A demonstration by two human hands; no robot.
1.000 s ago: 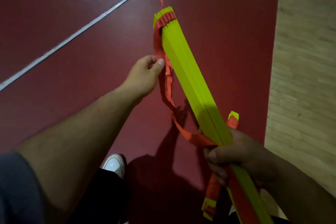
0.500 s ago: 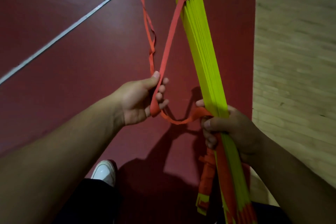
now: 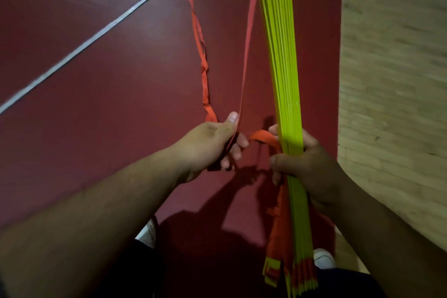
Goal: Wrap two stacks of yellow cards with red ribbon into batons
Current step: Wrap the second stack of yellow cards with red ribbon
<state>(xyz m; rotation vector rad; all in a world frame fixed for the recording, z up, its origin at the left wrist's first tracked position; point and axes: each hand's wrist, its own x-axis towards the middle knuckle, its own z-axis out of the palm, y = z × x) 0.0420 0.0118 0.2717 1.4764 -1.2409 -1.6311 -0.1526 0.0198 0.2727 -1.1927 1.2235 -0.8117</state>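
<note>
Yellow cards [image 3: 283, 55]: right of centre, far end now rising off the top | right hand [image 3: 307, 167] gripping their middle | left hand [image 3: 212, 143] pinching red ribbon [image 3: 261, 135], now drawn near, just beside the right | I am reading slack being taken up for a wrap.

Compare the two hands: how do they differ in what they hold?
The left hand pinches only the red ribbon; the right hand grips the yellow card stack. The left hand is brightly lit; the right hand lies in shadow. Both are closed around something.
</note>
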